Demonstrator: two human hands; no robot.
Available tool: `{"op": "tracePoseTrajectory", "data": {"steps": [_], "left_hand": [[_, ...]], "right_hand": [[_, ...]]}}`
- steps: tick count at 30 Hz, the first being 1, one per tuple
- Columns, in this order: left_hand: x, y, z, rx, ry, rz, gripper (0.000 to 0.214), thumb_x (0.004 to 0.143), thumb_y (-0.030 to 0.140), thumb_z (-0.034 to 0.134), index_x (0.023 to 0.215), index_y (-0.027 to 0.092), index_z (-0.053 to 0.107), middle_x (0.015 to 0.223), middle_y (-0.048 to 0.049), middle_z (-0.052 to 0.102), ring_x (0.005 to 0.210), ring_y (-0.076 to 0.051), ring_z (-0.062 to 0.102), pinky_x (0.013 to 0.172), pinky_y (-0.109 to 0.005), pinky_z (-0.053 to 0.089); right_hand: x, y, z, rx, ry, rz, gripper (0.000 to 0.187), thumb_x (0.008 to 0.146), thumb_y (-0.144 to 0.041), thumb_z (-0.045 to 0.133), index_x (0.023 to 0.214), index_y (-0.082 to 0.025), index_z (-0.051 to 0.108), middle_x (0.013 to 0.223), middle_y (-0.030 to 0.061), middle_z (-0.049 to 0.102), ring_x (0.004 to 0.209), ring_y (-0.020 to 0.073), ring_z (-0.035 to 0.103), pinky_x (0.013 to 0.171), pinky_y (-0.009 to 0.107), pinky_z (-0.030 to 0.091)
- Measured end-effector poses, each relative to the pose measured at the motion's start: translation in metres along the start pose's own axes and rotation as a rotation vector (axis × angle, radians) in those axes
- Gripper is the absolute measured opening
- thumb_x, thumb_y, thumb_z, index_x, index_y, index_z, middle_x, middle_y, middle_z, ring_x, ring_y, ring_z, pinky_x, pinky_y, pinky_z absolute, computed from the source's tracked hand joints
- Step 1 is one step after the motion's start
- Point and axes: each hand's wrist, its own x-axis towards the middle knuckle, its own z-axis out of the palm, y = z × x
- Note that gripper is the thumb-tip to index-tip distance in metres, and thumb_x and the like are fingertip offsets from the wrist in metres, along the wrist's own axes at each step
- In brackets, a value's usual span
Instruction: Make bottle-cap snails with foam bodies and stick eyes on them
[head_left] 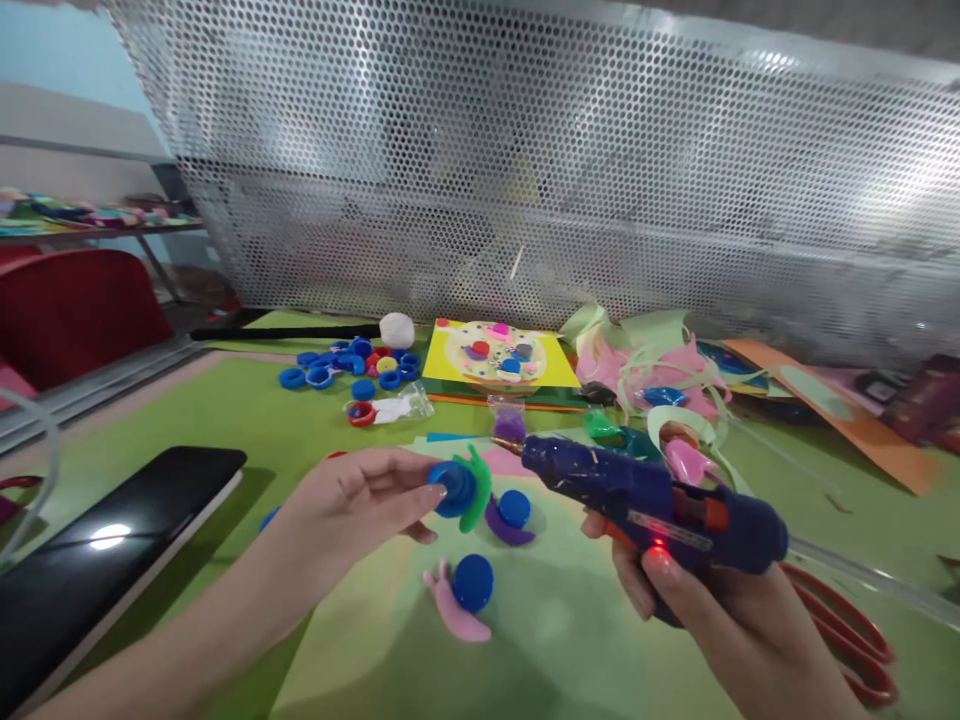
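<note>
Blue plastic sits at the centre of the frame: a blue bottle cap stuck on a green foam shape. It is pinched at the fingertips of the left hand, which reaches in from the lower left and holds it above the table. Just right of it is the nozzle of a dark blue glue gun, pointing towards the cap with a small gap between them. A red light glows on the gun's body. The right hand, at the lower right, is closed around the gun's grip.

Below the cap, two more pieces lie on a pale green sheet. One is a purple foam shape with a blue cap; nearer the bottom edge is a pink foam shape with a blue cap.

Red-handled scissors lie at the lower right, partly behind the right hand. A black phone rests at the lower left.

Further up the green table, a heap of loose blue caps lies left of centre beside a white ball. A yellow card with a decorated disc lies at centre, with curled paper scraps to its right. A perforated metal screen fills the top.
</note>
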Motion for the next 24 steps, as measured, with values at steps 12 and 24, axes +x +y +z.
{"op": "tracePoseTrajectory", "data": {"steps": [12,24], "left_hand": [[-0.002,-0.007,0.001,-0.111,-0.074,-0.062,0.019,0.064,0.028,0.077,0.078,0.018,0.07,0.07,0.0042,0.07,0.053,-0.012,0.066,0.055,-0.021,0.054],[-0.006,-0.012,0.001,-0.107,-0.132,-0.044,0.019,0.069,0.031,0.074,0.081,0.018,0.069,0.077,0.0022,0.07,0.061,-0.011,0.066,0.059,-0.023,0.057]], "right_hand": [[0.002,0.007,-0.012,-0.279,0.1,-0.274,0.021,0.085,-0.04,0.05,0.089,-0.023,0.062,0.059,0.0001,0.061,0.059,0.017,0.062,0.058,0.025,0.054],[-0.002,0.002,-0.007,-0.298,0.137,-0.266,0.026,0.08,-0.046,0.054,0.08,-0.023,0.064,0.071,0.0031,0.071,0.06,0.0193,0.067,0.056,0.023,0.057]]}}
